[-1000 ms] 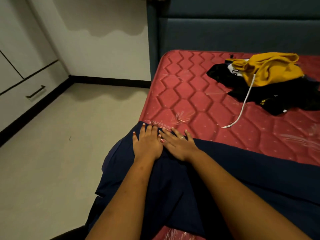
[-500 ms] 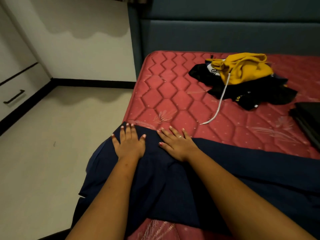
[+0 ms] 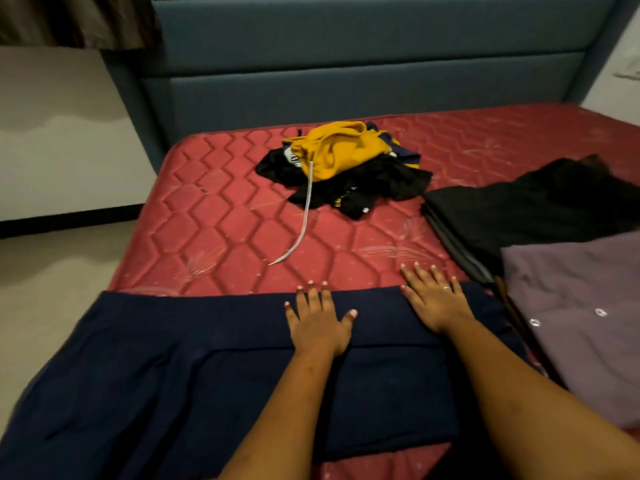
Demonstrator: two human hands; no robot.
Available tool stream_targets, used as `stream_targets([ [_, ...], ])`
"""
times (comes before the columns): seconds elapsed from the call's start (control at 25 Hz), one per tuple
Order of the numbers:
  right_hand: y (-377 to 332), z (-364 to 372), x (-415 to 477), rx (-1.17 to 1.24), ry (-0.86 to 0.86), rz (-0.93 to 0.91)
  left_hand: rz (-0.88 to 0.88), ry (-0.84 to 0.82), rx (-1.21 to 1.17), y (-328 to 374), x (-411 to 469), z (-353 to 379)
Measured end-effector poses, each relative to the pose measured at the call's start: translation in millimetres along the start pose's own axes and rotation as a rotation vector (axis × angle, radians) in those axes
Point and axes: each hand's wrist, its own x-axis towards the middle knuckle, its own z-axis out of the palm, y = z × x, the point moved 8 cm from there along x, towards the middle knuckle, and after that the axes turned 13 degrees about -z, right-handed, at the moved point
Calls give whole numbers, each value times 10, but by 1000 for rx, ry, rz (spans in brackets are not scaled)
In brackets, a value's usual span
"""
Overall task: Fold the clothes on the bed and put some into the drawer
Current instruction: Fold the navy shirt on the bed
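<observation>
Right hand (image 3: pixel 436 303) farther along red mattress (image 3: pixel 225 220)

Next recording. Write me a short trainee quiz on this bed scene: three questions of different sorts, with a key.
1. True or false: the left hand grips the navy garment.
2. What lies on top of the black clothes in the pile? A) yellow garment B) white towel C) green shirt
3. Fill in: the purple cloth lies to the ___ of the right hand.
Key: 1 false, it lies flat on it; 2 A; 3 right.
</observation>
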Motion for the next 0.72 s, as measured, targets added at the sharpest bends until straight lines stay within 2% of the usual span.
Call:
stream_targets([
  [0.08,390,-47,-78,12,74,98,104,24,23,486,-61,121],
  [0.2,625,-101,-113,4,167,137,205,58,29,973,-85,216],
  [0.32,628,-70,-68,3,172,142,247,74,22,1108,-48,252],
  [0.48,574,-114,-113,20,96,169,297,23,31,1027,-100,231],
  [0.6,83,-297,-182,17,39,84,312,-50,54,728,-229,189],
  [0.72,-1014,-394,-356,-34,43,-184,251,-26,49,14,-449,-15],
])
